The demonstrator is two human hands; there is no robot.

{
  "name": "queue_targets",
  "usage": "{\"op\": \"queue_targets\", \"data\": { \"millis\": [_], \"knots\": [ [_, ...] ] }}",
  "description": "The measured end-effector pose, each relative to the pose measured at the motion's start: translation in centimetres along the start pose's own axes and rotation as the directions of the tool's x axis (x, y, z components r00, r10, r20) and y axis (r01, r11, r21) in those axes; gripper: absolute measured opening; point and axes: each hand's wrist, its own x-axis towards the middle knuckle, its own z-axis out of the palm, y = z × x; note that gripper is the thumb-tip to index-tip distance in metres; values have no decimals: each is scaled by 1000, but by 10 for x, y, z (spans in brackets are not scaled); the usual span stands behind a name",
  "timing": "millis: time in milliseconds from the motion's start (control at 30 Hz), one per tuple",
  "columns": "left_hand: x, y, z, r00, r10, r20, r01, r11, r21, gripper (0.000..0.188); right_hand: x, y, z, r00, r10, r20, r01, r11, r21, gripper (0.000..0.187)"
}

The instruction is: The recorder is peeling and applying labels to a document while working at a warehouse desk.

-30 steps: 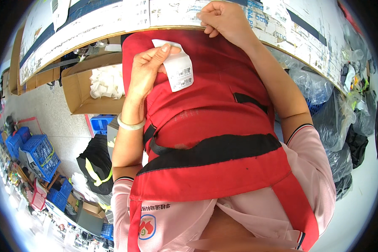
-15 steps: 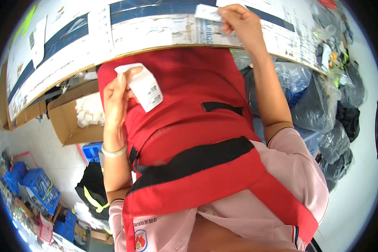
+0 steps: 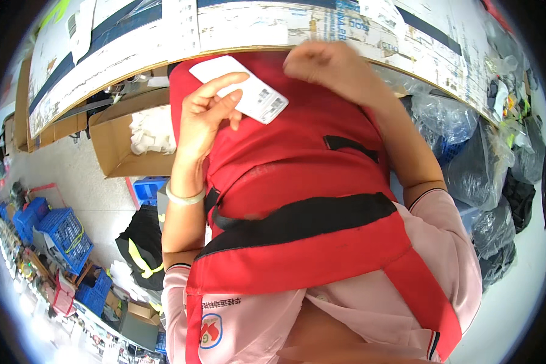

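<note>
My left hand [image 3: 209, 112] pinches a white card-like label with printed barcodes [image 3: 264, 100] between thumb and fingers. It is held above the lap of my red apron [image 3: 297, 158]. My right hand [image 3: 327, 67] is in front of the near edge of the worktable [image 3: 249, 27], to the right of the label and apart from it. Motion smears its fingers, so I cannot make out their shape or anything in them.
White paper strips [image 3: 82, 30] lie on the table's left part. Below at left stand a cardboard box [image 3: 109, 142] with white items and blue crates [image 3: 67, 239]. Several filled plastic bags [image 3: 467, 164] crowd the right side.
My right hand has drawn back from the tabletop toward me; the white piece it held no longer shows in it. My left hand has raised the label and turned it flatter, toward the right hand.
</note>
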Motion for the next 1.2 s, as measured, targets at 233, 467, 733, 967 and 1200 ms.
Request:
{"op": "queue_targets", "data": {
  "millis": [233,467,733,967,1200],
  "knots": [
    [0,4,9,985,166,-42,-165,986,25,24,13,-9,44,989,91,119,-127,929,348,16],
    [1,1,2,995,94,-32,-94,996,11,16,17,-9,53,978,-190,-88,201,969,143,10],
    [5,-7,-13,997,74,-20,-68,977,200,22,18,-11,48,940,-320,-117,308,945,-111,7],
    [8,-7,-12,982,122,-141,-113,991,65,49,49,16,4,978,139,-155,-96,961,258,19],
    [11,-7,-12,986,101,-134,-91,993,79,41,60,6,2,961,219,-168,-154,930,333,16]
  ]
}}
